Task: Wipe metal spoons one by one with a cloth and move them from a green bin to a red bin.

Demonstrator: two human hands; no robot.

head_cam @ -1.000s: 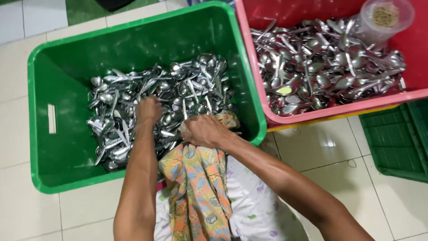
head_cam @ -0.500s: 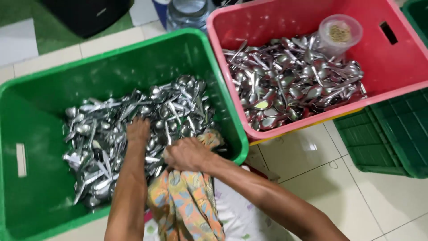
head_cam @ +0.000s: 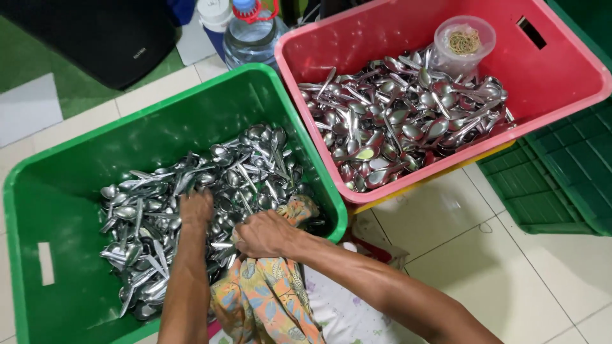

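Observation:
A green crate (head_cam: 83, 159) holds a heap of metal spoons (head_cam: 242, 169). My left hand (head_cam: 194, 209) reaches into that heap, fingers down among the spoons; whether it grips any is hidden. My right hand (head_cam: 268, 234) rests at the crate's near rim, closed on a patterned orange cloth (head_cam: 268, 299) that drapes over the edge toward me. A red crate (head_cam: 561, 70) to the right holds another pile of spoons (head_cam: 401, 118).
A clear tub of rubber bands (head_cam: 464, 43) sits in the red crate's far corner. A water bottle (head_cam: 252, 35) stands behind the crates. A dark green crate (head_cam: 567, 172) lies at the right on the tiled floor (head_cam: 472, 248). A black object (head_cam: 83, 38) is far left.
The view has tilted and shifted, so both crates sit lower and further left in frame. Both hands stay at the spoon heap and cloth, barely moved.

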